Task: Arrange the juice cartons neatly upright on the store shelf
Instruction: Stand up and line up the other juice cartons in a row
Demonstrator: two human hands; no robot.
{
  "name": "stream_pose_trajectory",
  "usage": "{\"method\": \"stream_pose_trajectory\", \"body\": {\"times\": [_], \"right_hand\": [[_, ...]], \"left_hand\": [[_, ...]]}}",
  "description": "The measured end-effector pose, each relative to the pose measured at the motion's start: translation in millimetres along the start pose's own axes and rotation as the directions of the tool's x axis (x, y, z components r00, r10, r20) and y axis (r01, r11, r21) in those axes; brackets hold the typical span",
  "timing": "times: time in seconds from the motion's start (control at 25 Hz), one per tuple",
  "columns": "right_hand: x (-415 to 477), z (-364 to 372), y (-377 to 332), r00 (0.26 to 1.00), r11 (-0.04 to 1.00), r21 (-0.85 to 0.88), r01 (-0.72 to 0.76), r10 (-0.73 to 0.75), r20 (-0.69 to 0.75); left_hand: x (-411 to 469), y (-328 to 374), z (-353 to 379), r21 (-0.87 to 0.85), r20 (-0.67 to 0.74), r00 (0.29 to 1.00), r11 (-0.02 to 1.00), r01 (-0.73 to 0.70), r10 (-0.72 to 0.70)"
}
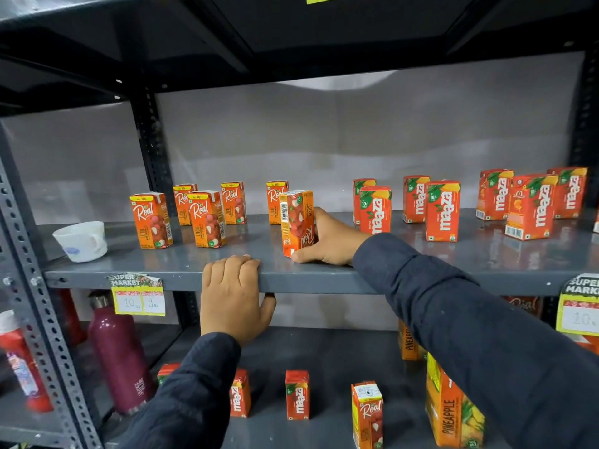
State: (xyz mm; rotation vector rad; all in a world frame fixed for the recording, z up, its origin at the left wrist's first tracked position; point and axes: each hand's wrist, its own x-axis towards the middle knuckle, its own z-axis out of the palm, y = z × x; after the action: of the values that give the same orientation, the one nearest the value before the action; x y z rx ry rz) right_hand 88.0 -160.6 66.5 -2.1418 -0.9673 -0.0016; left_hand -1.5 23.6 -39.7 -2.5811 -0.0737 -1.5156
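My right hand (330, 238) grips an orange Real litchi carton (296, 222) that stands upside down on the grey shelf (324, 280), near its front edge. Several other Real cartons (207, 218) stand upright to the left, in two loose rows. To the right, several red Maaza cartons (442, 210) stand upright. My left hand (231, 296) clasps the shelf's front lip, fingers curled over the top and thumb underneath.
A white cup (82, 241) lies tilted at the shelf's left end. On the lower shelf stand Maaza cartons (297, 395), a Real carton (368, 413), pineapple cartons (452, 413) and a maroon bottle (120, 354). Price tags (138, 294) hang from the lip.
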Motion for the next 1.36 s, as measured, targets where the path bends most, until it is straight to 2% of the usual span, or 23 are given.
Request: {"method": "stream_pose_trajectory", "body": {"times": [0.2, 0.32, 0.4, 0.48, 0.56, 0.64, 0.68, 0.76, 0.88, 1.0, 1.08, 1.2, 1.36], "right_hand": [[2.2, -1.1, 3.4, 0.995, 0.999, 0.032, 0.016, -0.013, -0.096], [3.6, -4.1, 6.2, 0.969, 0.973, 0.213, 0.086, -0.033, -0.244], [6.1, -4.0, 4.3, 0.926, 0.924, 0.355, 0.143, 0.003, -0.378], [7.9, -6.6, 2.1, 0.876, 0.881, 0.427, 0.203, 0.032, -0.482], [7.7, -11.4, 1.4, 0.805, 0.882, 0.386, 0.272, 0.01, -0.593], [3.2, -14.1, 0.2, 0.751, 0.925, 0.251, 0.287, -0.054, -0.659], [0.5, -13.5, -1.3, 0.753, 0.939, 0.204, 0.278, -0.081, -0.654], [-4.3, -9.8, -4.6, 0.826, 0.944, 0.202, 0.261, -0.11, -0.552], [-6.9, -5.7, -1.4, 0.947, 0.952, 0.221, 0.213, -0.145, -0.287], [-6.9, -6.2, 6.0, 0.995, 0.986, 0.14, 0.087, -0.079, -0.061], [-6.4, -7.6, 7.7, 0.999, 0.992, 0.118, 0.044, -0.042, -0.018], [-4.5, -8.5, 7.1, 0.999, 0.991, 0.129, 0.026, -0.023, -0.028], [-0.9, -6.2, 4.2, 0.999, 0.999, 0.052, 0.016, -0.014, -0.046]], "left_hand": [[0.1, -0.7, 0.9, -0.01, -0.021, 1.0, 1.0, -0.005, 0.005], [0.2, -0.5, 1.4, -0.013, -0.025, 1.0, 1.0, -0.003, 0.003], [-0.1, -0.8, 1.6, -0.014, -0.023, 1.0, 1.0, 0.004, -0.004], [-0.3, -0.9, 2.0, -0.017, -0.023, 1.0, 1.0, 0.006, -0.006], [-0.1, -0.4, 2.1, -0.019, -0.021, 1.0, 1.0, 0.006, -0.007], [0.4, -0.1, 2.6, -0.015, -0.017, 1.0, 1.0, 0.009, -0.01], [0.4, -0.2, 2.9, -0.017, -0.02, 1.0, 1.0, 0.009, -0.009], [0.2, -0.6, 3.3, -0.023, -0.033, 0.999, 1.0, 0.002, -0.003], [-0.2, -1.4, 3.1, -0.024, -0.048, 0.999, 1.0, -0.004, 0.003], [-0.5, -1.2, 1.6, -0.021, -0.051, 0.999, 1.0, -0.012, 0.011], [0.1, -0.5, -0.1, -0.023, -0.049, 0.999, 1.0, -0.015, 0.013], [0.5, 0.5, -2.0, -0.026, -0.028, 1.0, 1.0, -0.01, 0.009], [-0.9, -3.0, -4.6, -0.038, 0.002, 0.999, 0.999, -0.035, 0.035]]}}
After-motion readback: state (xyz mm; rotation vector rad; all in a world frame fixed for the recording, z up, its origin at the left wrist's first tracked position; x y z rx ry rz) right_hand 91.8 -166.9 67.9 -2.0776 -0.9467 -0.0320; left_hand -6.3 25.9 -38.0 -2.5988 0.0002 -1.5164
